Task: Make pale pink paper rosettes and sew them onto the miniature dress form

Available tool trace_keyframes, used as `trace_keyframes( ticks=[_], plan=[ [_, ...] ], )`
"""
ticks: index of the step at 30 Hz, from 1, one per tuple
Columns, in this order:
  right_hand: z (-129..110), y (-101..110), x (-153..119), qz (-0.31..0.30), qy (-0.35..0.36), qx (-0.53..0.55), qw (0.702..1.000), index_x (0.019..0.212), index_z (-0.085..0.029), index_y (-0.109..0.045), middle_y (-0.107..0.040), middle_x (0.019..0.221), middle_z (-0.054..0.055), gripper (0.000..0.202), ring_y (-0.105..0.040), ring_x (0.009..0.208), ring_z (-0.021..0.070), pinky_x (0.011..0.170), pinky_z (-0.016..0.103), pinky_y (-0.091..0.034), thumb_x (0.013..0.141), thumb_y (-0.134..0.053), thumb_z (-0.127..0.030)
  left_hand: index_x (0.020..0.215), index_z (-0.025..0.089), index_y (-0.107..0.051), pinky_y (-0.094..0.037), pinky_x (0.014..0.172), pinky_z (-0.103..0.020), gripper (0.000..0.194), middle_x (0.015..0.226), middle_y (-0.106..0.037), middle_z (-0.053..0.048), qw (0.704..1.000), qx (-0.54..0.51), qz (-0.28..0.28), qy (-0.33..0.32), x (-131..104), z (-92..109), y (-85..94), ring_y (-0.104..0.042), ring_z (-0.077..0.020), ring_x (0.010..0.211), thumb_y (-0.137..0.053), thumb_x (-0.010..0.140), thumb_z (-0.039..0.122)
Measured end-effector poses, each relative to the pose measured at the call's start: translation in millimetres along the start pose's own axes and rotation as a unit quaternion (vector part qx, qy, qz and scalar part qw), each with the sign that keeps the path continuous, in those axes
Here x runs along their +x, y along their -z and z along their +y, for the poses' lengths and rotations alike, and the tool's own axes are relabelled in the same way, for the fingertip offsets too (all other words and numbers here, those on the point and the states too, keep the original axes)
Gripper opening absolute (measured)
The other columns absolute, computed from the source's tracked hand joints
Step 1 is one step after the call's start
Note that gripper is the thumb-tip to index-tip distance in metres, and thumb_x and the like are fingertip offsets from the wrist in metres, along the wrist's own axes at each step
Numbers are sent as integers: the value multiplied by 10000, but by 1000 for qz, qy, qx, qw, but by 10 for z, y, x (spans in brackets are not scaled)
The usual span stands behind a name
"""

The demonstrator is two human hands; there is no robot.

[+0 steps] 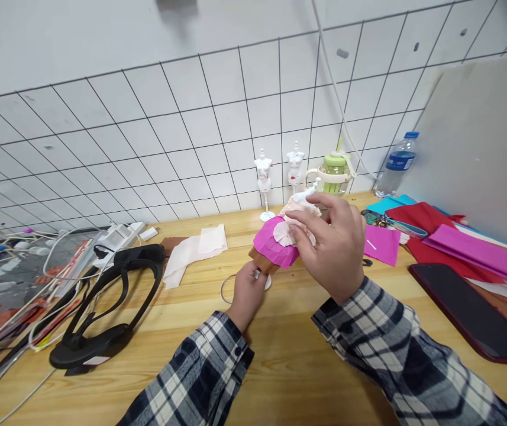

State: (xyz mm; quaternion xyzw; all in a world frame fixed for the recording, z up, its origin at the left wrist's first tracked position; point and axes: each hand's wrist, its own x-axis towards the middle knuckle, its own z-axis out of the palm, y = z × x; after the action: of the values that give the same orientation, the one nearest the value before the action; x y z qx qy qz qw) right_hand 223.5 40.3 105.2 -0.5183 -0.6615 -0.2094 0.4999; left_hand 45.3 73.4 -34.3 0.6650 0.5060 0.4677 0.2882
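Note:
A small white dress-form mannequin [305, 196] tilts away to the upper right, dressed in a pale bodice and a layered skirt. The magenta crepe-paper skirt layer [267, 243] lies over a brown one [265, 260]. My left hand [249, 291] is closed round the mannequin's stand beneath the skirt, with part of its white base [268, 283] showing. Thumb and forefinger of my right hand [332, 245] are at the pale pleated paper [283, 234] on top of the magenta layer, pinching near its edge. Fingers partly hide the bodice.
Two more mannequins [264, 177] stand by the tiled wall, beside a green-lidded cup [335, 171] and a water bottle [397, 165]. At left lie pale paper strips [197, 251], a black headset strap [135, 296] and cables. Coloured paper [484, 245] and a phone [470, 313] lie right.

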Motion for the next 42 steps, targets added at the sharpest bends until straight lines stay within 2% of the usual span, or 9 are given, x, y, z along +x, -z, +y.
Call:
trace_keyframes(
  ticks=[3, 7, 13, 18, 23, 32, 35, 39, 42],
  plan=[
    [11, 19, 4, 2, 21, 26, 999, 973, -282, -725, -558, 1196, 50, 184, -498, 877, 219, 808, 410, -357, 829, -612, -296, 958, 156, -718, -473, 741, -301, 242, 891, -731, -73, 1000, 2, 2, 0, -2, -6, -7, -641, -212, 797, -545, 789, 171],
    [12, 44, 27, -62, 37, 5, 997, 1027, -261, -705, -502, 1335, 61, 271, -441, 1125, 329, 910, 501, -306, 775, -656, -350, 971, 159, -714, -473, 772, -308, 267, 924, -731, -77, 1000, 4, -6, -7, 0, 1, 0, -645, -215, 830, -530, 780, 133],
    [39, 61, 53, -91, -8, -3, 996, 777, -239, -693, -500, 1363, 21, 84, -381, 1224, 350, 949, 547, -268, 771, -656, -314, 952, 177, -707, -466, 811, -319, 266, 970, -727, -78, 999, 26, -11, -34, 11, 32, 27, -643, -220, 882, -532, 769, 94],
    [71, 86, 64, -69, -35, -28, 997, 757, -227, -664, -494, 1347, 36, 89, -387, 1212, 361, 950, 575, -270, 781, -636, -308, 948, 165, -693, -470, 819, -314, 263, 981, -722, -81, 996, 47, -9, -69, 20, 69, 42, -640, -210, 896, -506, 786, 77],
    [43, 90, 62, -22, -37, -38, 998, 912, -222, -603, -438, 1367, 87, 138, -403, 1207, 376, 944, 588, -303, 780, -603, -266, 955, 174, -695, -477, 806, -313, 242, 963, -722, -73, 996, 69, -7, -64, 18, 41, 41, -641, -211, 883, -530, 794, 100],
    [62, 72, 53, -4, -43, 1, 999, 891, -216, -547, -394, 1384, 83, 104, -381, 1244, 389, 975, 639, -286, 789, -567, -232, 1004, 176, -674, -473, 830, -324, 242, 1006, -708, -84, 992, 77, -14, -94, 19, 66, 55, -632, -212, 920, -540, 812, 121],
    [77, 74, 53, -6, -10, -7, 1000, 861, -217, -590, -430, 1380, 63, 57, -386, 1249, 377, 993, 622, -270, 822, -566, -250, 1001, 183, -680, -473, 838, -322, 254, 1006, -712, -78, 992, 73, -26, -102, 19, 74, 52, -635, -211, 930, -526, 812, 111],
    [98, 75, 48, -9, 67, -39, 997, 851, -234, -653, -486, 1380, 13, 121, -368, 1278, 343, 1030, 609, -203, 870, -548, -292, 971, 186, -690, -476, 835, -313, 268, 994, -722, -64, 994, 51, -30, -97, 16, 76, 45, -643, -203, 925, -511, 799, 86],
    [117, 70, 49, -35, 80, -59, 994, 796, -238, -677, -534, 1352, 3, 190, -382, 1280, 320, 1034, 609, -168, 887, -539, -333, 974, 189, -698, -477, 824, -305, 284, 991, -727, -57, 995, 46, -33, -85, 14, 77, 42, -647, -199, 913, -510, 789, 85]
  ],
)
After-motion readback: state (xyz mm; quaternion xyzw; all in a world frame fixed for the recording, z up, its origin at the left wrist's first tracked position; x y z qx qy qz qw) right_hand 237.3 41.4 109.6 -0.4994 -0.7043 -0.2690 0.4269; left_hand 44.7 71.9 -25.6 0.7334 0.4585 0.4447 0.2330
